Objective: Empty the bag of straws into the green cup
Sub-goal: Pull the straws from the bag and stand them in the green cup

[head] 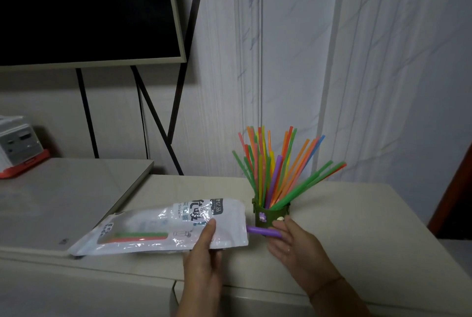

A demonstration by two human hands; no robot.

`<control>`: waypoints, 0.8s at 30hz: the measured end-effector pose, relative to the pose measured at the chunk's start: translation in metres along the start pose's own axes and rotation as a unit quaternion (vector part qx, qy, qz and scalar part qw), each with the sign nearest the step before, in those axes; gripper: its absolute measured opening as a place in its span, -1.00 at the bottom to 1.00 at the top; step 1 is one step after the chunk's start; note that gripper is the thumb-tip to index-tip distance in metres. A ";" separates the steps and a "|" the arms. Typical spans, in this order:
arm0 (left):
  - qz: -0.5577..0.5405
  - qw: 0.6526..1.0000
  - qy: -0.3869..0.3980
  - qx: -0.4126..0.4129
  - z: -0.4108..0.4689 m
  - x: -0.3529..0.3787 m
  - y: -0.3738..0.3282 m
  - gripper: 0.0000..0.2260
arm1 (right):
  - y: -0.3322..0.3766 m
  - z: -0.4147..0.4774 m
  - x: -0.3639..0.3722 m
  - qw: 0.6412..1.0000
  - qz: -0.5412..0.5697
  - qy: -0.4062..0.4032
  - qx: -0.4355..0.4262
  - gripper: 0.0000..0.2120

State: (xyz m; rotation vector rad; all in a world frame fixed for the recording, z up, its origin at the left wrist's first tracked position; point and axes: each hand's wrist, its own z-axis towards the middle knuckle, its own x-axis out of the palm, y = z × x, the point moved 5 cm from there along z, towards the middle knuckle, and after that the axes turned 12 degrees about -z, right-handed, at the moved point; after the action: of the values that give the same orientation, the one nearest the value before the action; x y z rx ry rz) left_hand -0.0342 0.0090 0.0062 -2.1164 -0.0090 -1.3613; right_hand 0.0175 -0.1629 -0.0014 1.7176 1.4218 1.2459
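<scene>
Beige counter (pixel 357 214) below monitor (pixel 84 10): left hand (pixel 201 263) grips bag (pixel 163 227), right hand (pixel 298 247) pinches purple straw (pixel 263 231) by green cup (pixel 265 217).

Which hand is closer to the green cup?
Right. The right hand is just in front of the green cup, almost touching it, holding a purple straw. The left hand is farther off to the cup's left, holding the bag.

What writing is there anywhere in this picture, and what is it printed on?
"Straw": small print on the white label of the bag.
Large dark characters on the bag: too blurred to read.
Small mark near the edge of the grey slab: too small to read.
Purple sticker on the green cup: a picture, no words visible.
</scene>
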 end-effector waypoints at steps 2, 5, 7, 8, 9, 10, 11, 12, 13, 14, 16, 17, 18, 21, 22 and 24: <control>0.008 1.000 0.007 0.008 -0.003 0.001 0.001 -0.67 | -0.001 -0.003 0.006 1.000 0.012 0.005 0.017 -0.59; 0.022 1.000 0.014 0.012 -0.007 0.002 0.002 -0.73 | 0.002 -0.007 0.019 0.999 0.034 0.027 0.025 -0.60; 0.039 0.999 0.027 0.014 -0.011 0.005 0.003 -0.81 | 0.002 -0.008 0.026 0.997 0.056 0.037 0.031 -0.62; 0.052 0.998 0.032 0.020 -0.012 0.006 0.004 -0.81 | 0.002 -0.010 0.030 0.997 0.062 0.040 0.036 -0.63; 0.070 0.997 0.036 0.029 -0.013 0.006 0.004 -0.80 | 0.002 -0.011 0.033 0.996 0.067 0.049 0.039 -0.64; 0.088 0.995 0.039 0.040 -0.013 0.006 0.004 -0.78 | 0.002 -0.013 0.037 0.994 0.073 0.067 0.044 -0.65; 0.109 0.992 0.040 0.053 -0.011 0.005 0.003 -0.75 | 0.001 -0.014 0.039 0.993 0.076 0.078 0.048 -0.66; 0.130 0.988 0.046 0.065 -0.011 0.005 0.001 -0.71 | 0.001 -0.017 0.040 0.992 0.080 0.083 0.057 -0.68; 0.152 0.984 0.055 0.077 -0.011 0.006 -0.002 -0.68 | -0.001 -0.017 0.040 0.991 0.083 0.088 0.065 -0.70; 0.174 0.979 0.066 0.088 -0.012 0.008 -0.004 -0.66 | -0.003 -0.019 0.041 0.989 0.086 0.092 0.075 -0.72; 0.201 0.970 0.082 0.106 -0.014 0.013 -0.008 -0.67 | -0.006 -0.018 0.040 0.987 0.095 0.091 0.092 -0.74; 0.206 0.968 0.087 0.114 -0.016 0.016 -0.010 -0.67 | -0.006 -0.019 0.040 0.985 0.103 0.094 0.100 -0.74; 0.208 0.966 0.093 0.119 -0.017 0.018 -0.011 -0.67 | -0.006 -0.021 0.041 0.984 0.109 0.098 0.103 -0.75; 0.214 0.963 0.107 0.122 -0.018 0.021 -0.014 -0.65 | -0.004 -0.023 0.042 0.984 0.109 0.093 0.104 -0.76; 0.217 0.962 0.109 0.123 -0.018 0.021 -0.015 -0.65 | -0.004 -0.023 0.042 0.985 0.104 0.091 0.106 -0.75; 0.227 0.959 0.117 0.122 -0.018 0.021 -0.015 -0.65 | -0.005 -0.022 0.043 0.984 0.101 0.095 0.108 -0.74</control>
State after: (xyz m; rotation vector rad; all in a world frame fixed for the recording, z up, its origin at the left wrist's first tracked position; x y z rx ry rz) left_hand -0.0444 0.0061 0.0358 -1.6151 0.3645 -1.2451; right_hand -0.0047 -0.1233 0.0155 1.9727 1.5739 1.4410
